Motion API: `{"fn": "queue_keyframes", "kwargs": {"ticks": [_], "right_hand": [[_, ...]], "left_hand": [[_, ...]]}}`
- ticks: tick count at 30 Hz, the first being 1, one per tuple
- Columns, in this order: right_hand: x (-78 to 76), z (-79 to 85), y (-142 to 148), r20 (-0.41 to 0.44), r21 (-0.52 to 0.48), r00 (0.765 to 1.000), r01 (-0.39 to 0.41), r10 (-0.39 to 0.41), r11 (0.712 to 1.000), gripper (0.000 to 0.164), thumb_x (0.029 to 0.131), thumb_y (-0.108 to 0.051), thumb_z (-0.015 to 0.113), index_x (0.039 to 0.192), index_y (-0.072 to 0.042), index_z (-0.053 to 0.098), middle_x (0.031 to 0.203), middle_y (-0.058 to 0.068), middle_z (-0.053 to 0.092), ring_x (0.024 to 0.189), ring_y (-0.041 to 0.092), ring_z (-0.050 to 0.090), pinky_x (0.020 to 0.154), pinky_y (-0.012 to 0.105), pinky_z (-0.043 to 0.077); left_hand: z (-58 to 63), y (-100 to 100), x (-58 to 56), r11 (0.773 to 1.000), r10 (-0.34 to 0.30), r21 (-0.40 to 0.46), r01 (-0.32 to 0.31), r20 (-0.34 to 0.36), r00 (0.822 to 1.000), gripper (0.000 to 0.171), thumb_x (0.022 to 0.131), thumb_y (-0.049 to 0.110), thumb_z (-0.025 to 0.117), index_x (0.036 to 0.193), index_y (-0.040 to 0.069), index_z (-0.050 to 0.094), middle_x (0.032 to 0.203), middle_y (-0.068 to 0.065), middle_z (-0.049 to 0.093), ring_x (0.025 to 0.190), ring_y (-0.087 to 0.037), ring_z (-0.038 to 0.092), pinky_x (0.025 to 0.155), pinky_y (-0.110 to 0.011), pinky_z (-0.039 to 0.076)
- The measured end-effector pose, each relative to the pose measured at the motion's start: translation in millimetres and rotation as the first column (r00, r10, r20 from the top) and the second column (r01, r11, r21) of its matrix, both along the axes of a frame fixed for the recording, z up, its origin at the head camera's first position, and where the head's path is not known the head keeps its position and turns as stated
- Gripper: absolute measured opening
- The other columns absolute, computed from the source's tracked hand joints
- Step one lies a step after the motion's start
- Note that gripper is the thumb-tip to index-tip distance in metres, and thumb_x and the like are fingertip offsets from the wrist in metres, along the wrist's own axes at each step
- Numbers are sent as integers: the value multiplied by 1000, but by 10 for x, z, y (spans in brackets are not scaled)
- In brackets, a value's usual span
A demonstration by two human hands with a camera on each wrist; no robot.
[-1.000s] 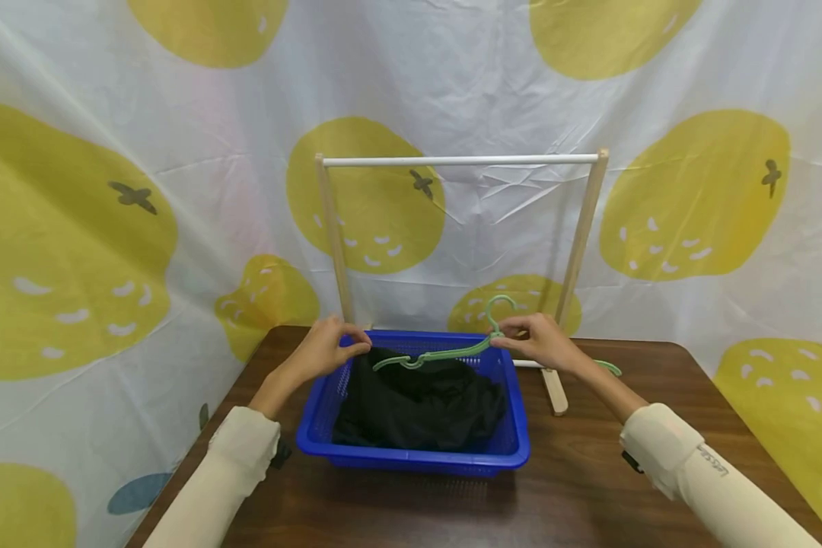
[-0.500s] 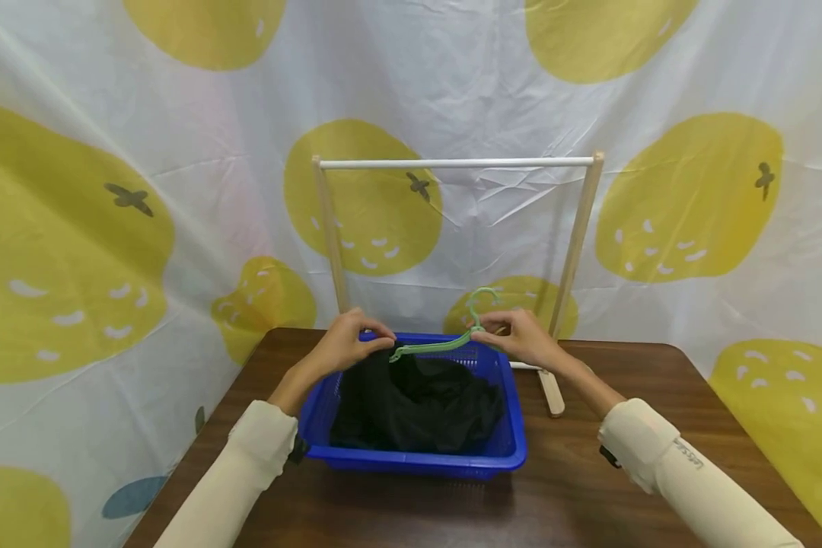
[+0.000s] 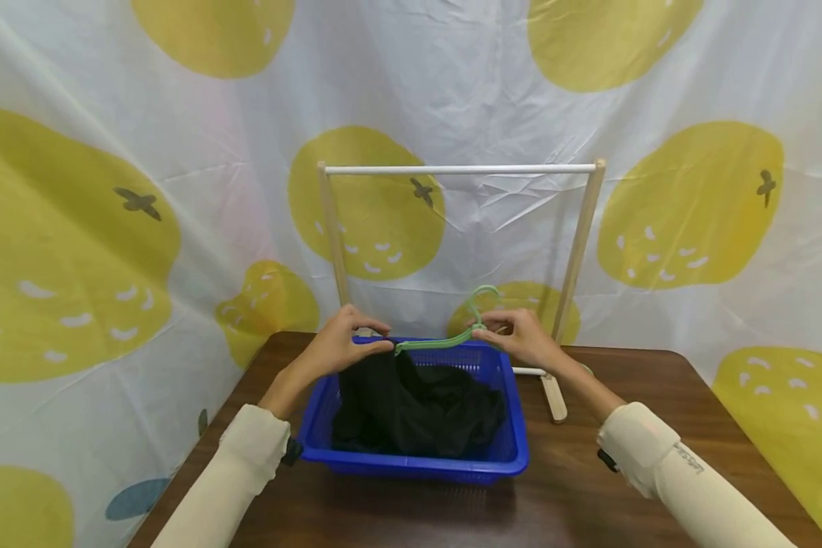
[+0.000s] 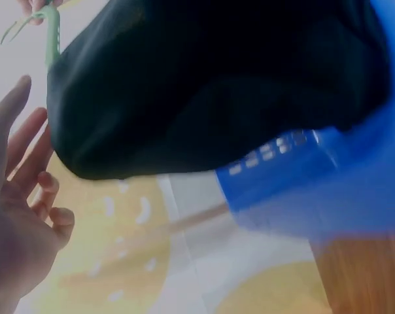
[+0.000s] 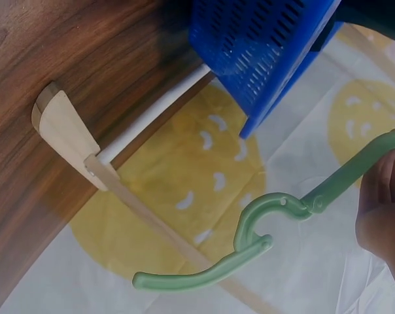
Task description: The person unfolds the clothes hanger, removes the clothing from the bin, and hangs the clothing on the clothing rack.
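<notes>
My right hand (image 3: 526, 336) pinches a green plastic clothes hanger (image 3: 438, 344) just below its hook, above the back right of a blue basket (image 3: 411, 463). Black clothing (image 3: 418, 422) lies bunched in the basket, its left part raised over the hanger's left end, which is hidden inside. At that raised edge is my left hand (image 3: 337, 344), thumb and forefinger apart. The left wrist view has the clothing (image 4: 184, 104) draped from the hanger (image 4: 52, 36), while my left hand (image 4: 21, 203) touches its edge with spread fingers. In the right wrist view the hanger's other arm (image 5: 204, 278) is bare.
Behind the basket stands a rack with a white rail (image 3: 459, 170) and wooden posts; its right foot (image 3: 554, 398) rests on the brown wooden table (image 3: 623, 457). A white curtain with yellow fruit print (image 3: 692, 205) hangs close behind the table.
The hanger has moved left, its left end going from above the clothing to inside it. My left hand has moved right, and the clothing's left part is higher. The right hand keeps its pinch.
</notes>
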State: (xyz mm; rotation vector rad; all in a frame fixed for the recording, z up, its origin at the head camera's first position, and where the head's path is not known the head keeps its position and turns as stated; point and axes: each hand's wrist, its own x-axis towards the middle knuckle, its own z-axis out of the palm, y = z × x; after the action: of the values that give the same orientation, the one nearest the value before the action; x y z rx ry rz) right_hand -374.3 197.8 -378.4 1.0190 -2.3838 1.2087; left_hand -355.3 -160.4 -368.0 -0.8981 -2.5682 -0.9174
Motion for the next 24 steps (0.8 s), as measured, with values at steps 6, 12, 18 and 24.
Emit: {"fn": "queue_keyframes", "kwargs": {"ticks": [6, 12, 18, 24], "right_hand": [[4, 4, 11, -5, -5, 1000, 15, -15, 1000, 19, 93, -7, 78, 111, -1, 80, 95, 9, 79, 83, 23, 75, 71, 36, 61], [-3, 13, -75, 10, 6, 1000, 12, -12, 1000, 19, 92, -14, 81, 109, -5, 81, 93, 5, 79, 82, 17, 75, 71, 27, 60], [11, 27, -164, -16, 3, 999, 43, -43, 999, 21, 89, -13, 84, 107, -2, 81, 90, 7, 79, 79, 19, 76, 70, 27, 60], [37, -1, -313, -56, 2, 998, 16, -16, 1000, 20, 88, -12, 84, 105, -2, 81, 87, 6, 79, 74, 16, 76, 67, 28, 60]], "left_hand": [[-48, -90, 10, 999, -36, -30, 35, -47, 998, 27, 85, 24, 89, 109, 14, 84, 88, -1, 65, 82, -20, 51, 74, -32, 41], [-97, -21, 24, 999, -15, 38, 17, -43, 999, 14, 87, 23, 86, 98, 13, 86, 76, 0, 55, 68, -14, 43, 60, -28, 38], [-49, 101, 18, 999, 5, 44, -3, -43, 999, 14, 88, 27, 86, 99, 18, 87, 75, 1, 49, 64, -13, 35, 59, -28, 33], [-34, 274, -37, 999, -39, 28, 43, -116, 992, 12, 86, 26, 87, 95, 19, 87, 74, -10, 54, 64, -13, 35, 60, -28, 33]]}}
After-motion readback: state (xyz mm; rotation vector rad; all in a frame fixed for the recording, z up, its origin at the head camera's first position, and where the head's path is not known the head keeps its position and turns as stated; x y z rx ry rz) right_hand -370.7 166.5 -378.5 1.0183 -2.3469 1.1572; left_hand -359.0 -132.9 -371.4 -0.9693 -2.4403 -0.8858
